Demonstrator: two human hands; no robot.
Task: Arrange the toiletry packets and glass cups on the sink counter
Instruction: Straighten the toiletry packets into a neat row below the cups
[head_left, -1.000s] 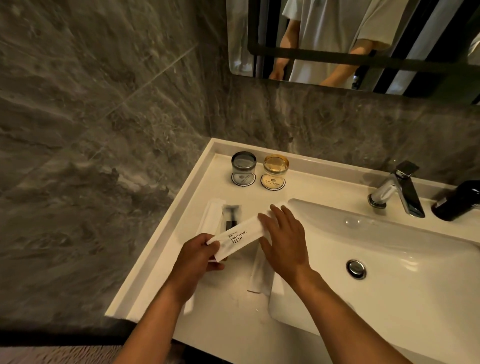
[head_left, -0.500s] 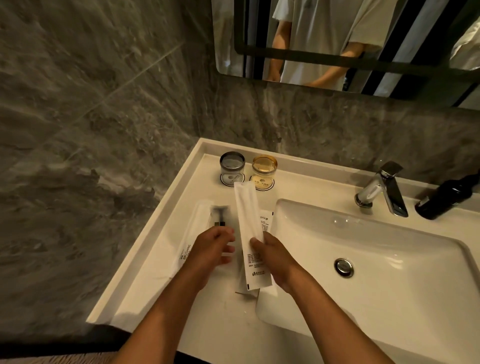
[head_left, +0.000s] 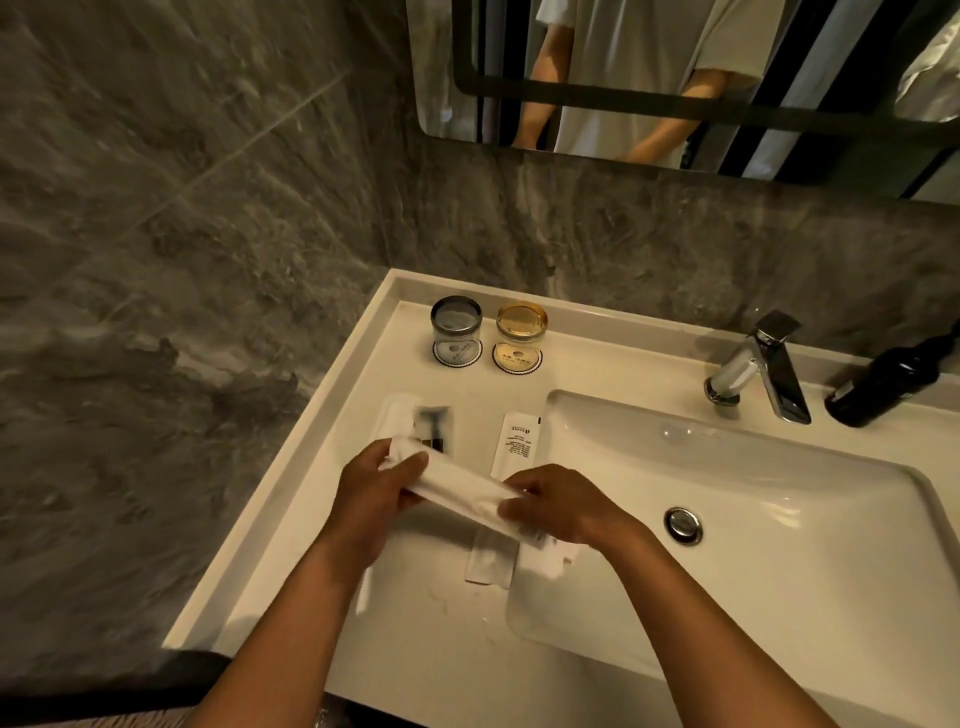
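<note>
A person stands at a white sink counter (head_left: 415, 613) set against grey marble walls, seen from above. Both hands hold one long white packet (head_left: 457, 486) just above the counter, slanting from upper left to lower right. The left hand (head_left: 371, 493) curls around its upper end, fingers closed on it. The right hand (head_left: 561, 506) grips its lower end, fingers closed over the wrapper; the packet is blurred there.

Under the hands, a second white packet (head_left: 511, 441) with small printed text lies flat beside the basin (head_left: 779, 545) edge. To its left lie a packet showing a dark razor (head_left: 434, 428) and another pale packet (head_left: 397, 415), side by side.

At the back of the counter stand two glass cups, each on a round paper coaster: a grey-rimmed cup (head_left: 456, 322) on the left and a gold-rimmed cup (head_left: 521, 327) just beside it. A chrome tap (head_left: 758, 369) and a dark bottle (head_left: 888, 376) sit behind the basin. A mirror (head_left: 675, 78) above reflects a white shirt.
</note>
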